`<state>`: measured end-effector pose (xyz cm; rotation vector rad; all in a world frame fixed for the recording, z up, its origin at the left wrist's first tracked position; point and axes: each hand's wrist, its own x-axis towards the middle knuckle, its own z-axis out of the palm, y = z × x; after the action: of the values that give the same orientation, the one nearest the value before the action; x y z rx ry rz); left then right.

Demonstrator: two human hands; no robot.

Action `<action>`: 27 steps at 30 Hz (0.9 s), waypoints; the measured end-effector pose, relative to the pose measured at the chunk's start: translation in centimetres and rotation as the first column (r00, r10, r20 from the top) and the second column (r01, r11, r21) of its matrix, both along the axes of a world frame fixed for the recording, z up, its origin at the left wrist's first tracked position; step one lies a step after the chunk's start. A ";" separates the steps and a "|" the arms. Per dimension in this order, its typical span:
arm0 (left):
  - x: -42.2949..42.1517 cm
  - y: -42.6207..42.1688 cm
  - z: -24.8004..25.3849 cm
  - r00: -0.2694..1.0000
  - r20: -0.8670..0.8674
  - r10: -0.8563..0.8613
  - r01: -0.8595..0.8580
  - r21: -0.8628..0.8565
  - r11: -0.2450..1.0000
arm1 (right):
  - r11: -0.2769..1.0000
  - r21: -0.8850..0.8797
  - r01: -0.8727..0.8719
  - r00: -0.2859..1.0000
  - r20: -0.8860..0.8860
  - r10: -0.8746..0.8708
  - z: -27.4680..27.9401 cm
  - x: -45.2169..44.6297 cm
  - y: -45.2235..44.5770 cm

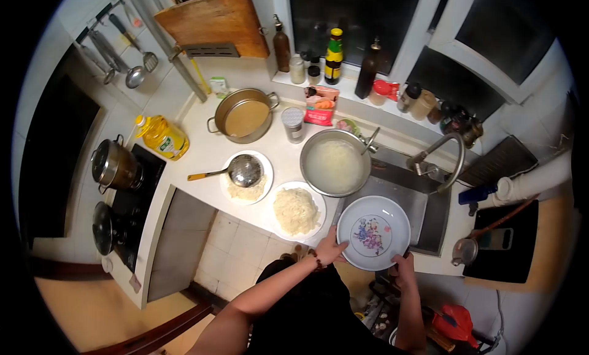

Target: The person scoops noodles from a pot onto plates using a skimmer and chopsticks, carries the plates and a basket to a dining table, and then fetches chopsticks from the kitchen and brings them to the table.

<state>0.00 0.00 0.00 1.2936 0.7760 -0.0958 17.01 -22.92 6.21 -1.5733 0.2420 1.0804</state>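
Both my hands hold a pale plate [392, 223] with a purple flower print, tilted toward me over the front of the sink. My left hand [331, 249] grips its lower left rim, and my right hand [403, 270] its lower right rim. Left of it stands a white plate heaped with pale shredded food [297, 211]. Behind sits a large metal basin [314, 187] of cloudy water with pale food in it. Farther left, a skimmer [245, 170] with a wooden handle rests on another white plate [268, 171] holding some of the pale food.
The sink [423, 223] and its curved faucet [460, 162] are at the right. A two-handled pot [246, 116], a lidded cup [294, 123], a red packet [321, 105] and an oil jug [162, 137] stand on the counter. Bottles line the windowsill; the stove holds pots at the far left.
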 end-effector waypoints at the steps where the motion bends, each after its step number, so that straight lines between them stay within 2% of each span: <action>1: -1.4 0.9 3.0 1.000 -0.010 -0.015 0.014 -0.100 0.995 | 1.000 0.023 0.004 1.000 0.025 -0.005 -0.6 -0.5 -0.1; 2: -3.1 1.7 4.2 0.999 -0.015 -0.034 0.030 -0.200 0.979 | 0.999 0.045 0.013 0.999 0.052 -0.015 -1.1 -1.0 -0.2; 3: -2.8 3.2 1.1 0.998 0.060 -0.029 0.037 -0.139 0.990 | 0.999 0.053 -0.010 0.997 0.082 0.006 -2.8 1.3 0.8; 4: -6.2 4.6 -0.4 0.999 0.037 -0.010 0.012 -0.063 0.998 | 0.997 0.067 -0.040 0.997 0.062 0.036 -3.7 0.3 1.1; 5: -8.4 5.9 -1.4 0.997 -0.059 0.039 -0.039 -0.002 0.999 | 0.995 0.071 -0.067 0.996 0.062 0.062 -3.8 0.1 0.9; 6: -12.6 7.7 -6.5 0.973 -0.050 0.227 -0.229 -0.050 0.972 | 0.995 0.080 -0.060 0.997 0.046 0.056 -3.9 -1.1 1.8; 7: -14.4 9.7 -8.1 0.914 -0.172 0.368 -0.393 -0.139 0.909 | 0.994 0.068 -0.083 0.992 0.103 0.076 -3.5 -1.3 2.4; 8: -15.7 11.6 -7.7 0.852 -0.300 0.429 -0.478 -0.111 0.871 | 0.994 0.048 -0.099 0.984 0.154 0.091 -3.1 -1.8 2.4; 9: -18.4 14.9 -9.8 0.860 -0.285 0.423 -0.468 -0.110 0.877 | 0.995 0.056 -0.081 0.987 0.146 0.073 -3.7 -2.8 3.0; 10: -20.3 17.2 -13.1 0.781 -0.290 0.554 -0.589 -0.045 0.807 | 0.995 0.040 -0.092 0.988 0.127 0.086 -4.2 -3.2 3.1; 11: -20.1 18.7 -11.7 0.702 -0.322 0.636 -0.692 -0.093 0.716 | 0.994 0.014 -0.106 0.988 0.111 0.104 -4.6 -3.3 2.7; 13: -21.6 22.7 -13.3 0.669 -0.235 0.705 -0.743 -0.216 0.634 | 0.998 0.008 -0.056 0.993 0.103 0.055 -5.4 -4.8 2.4; 14: -21.5 24.3 -14.3 0.680 -0.237 0.694 -0.733 -0.231 0.640 | 1.000 -0.010 -0.027 0.994 0.102 0.028 -5.5 -5.4 2.5; 16: -21.3 28.6 -14.6 0.599 -0.237 0.765 -0.793 -0.313 0.524 | 1.000 -0.002 0.021 0.991 0.130 -0.021 -5.7 -7.1 3.9; 19: -22.2 32.0 -16.7 0.579 -0.282 0.765 -0.804 -0.356 0.476 | 0.998 -0.037 0.048 0.991 0.129 -0.043 -4.7 -10.7 5.8; 21: -21.6 32.5 -18.4 0.613 -0.281 0.738 -0.769 -0.428 0.476 | 0.994 -0.074 0.075 0.986 0.157 -0.063 -4.3 -12.1 6.5; 24: -22.6 33.9 -17.5 0.612 -0.192 0.767 -0.767 -0.379 0.518 | 0.984 -0.089 0.153 0.981 0.134 -0.141 -4.0 -15.7 9.3; 27: -21.7 33.5 -17.4 0.602 -0.244 0.760 -0.782 -0.368 0.502 | 0.971 -0.100 0.215 0.970 0.138 -0.201 -3.9 -17.2 9.8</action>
<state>-21.72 33.50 -17.42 0.4042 1.2447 0.4167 -0.19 -13.16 2.31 -1.6710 0.3793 0.8119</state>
